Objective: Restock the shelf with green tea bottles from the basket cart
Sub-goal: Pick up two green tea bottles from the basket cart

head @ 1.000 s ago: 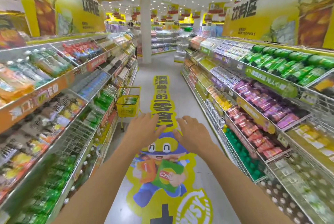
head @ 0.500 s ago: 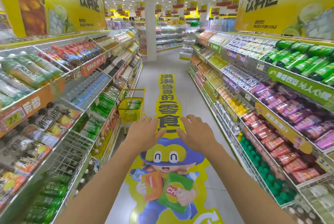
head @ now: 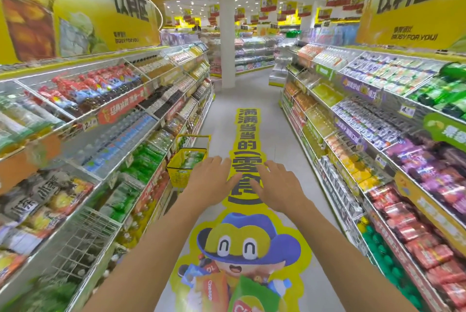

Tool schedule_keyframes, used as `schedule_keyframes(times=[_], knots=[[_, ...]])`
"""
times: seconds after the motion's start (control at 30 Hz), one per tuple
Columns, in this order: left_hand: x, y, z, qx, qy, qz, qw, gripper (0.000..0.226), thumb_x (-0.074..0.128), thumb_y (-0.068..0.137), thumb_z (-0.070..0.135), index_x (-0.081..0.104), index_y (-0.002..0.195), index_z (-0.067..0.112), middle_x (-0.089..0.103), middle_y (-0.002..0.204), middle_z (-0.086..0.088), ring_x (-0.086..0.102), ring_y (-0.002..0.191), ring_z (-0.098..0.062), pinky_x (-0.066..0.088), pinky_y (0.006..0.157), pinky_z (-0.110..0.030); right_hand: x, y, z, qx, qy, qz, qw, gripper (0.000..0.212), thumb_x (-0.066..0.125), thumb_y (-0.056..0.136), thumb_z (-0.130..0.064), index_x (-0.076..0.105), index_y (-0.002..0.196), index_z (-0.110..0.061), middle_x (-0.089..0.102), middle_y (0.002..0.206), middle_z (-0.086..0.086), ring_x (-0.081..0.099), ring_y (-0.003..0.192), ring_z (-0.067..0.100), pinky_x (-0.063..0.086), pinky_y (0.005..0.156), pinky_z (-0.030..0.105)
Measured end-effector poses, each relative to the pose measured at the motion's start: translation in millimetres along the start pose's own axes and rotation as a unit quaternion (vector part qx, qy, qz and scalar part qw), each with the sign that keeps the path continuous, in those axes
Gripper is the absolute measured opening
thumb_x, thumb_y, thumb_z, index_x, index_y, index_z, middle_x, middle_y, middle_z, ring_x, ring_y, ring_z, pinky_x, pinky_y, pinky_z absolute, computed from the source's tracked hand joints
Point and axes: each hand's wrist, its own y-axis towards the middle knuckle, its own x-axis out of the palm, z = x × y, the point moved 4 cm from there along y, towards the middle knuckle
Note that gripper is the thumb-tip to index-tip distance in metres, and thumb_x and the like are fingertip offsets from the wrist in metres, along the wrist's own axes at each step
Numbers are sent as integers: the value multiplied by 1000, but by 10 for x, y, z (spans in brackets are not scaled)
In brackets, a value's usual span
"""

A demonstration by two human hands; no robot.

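2 risks, I judge: I could brush stock off the left shelf, or bump the yellow basket cart beside it and spill its green tea bottles. Counted: 1 cart, bottles too blurred to number, 1 left hand, 1 right hand, both spread flat, empty.

Both hands reach out flat in the middle of the frame, left hand and right hand, holding nothing. A yellow basket cart with green bottles stands just left of them, beside the left shelves.
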Motion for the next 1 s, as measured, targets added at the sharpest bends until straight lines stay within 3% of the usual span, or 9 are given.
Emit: schedule_keyframes(times=[0.43,0.77,1.0], knots=[[807,1540,-145,17,10,-26,999,58,28,99,65,51,123,19,60,116,-6,58,112,-29,47,85,-42,602,1305,763,13,-16,-28,999,52,41,101,-56,46,141,-23,50,139,3,49,127,28,48,91,44],[1109,3400,-872,30,-8,11,999,57,31,99,62,49,130,18,59,123,-7,56,116,-30,46,88,-44,831,3235,1031,19,-50,-10,999,51,38,101,-55,46,138,-20,53,133,5,52,121,30,48,90,45],[1345,4327,-1437,26,20,8,999,72,13,91,69,53,120,16,62,111,-7,60,106,-30,49,81,-42,1048,4421,1159,20,-47,-10,999,52,37,101,-57,48,136,-20,53,132,7,55,119,32,51,90,47]])
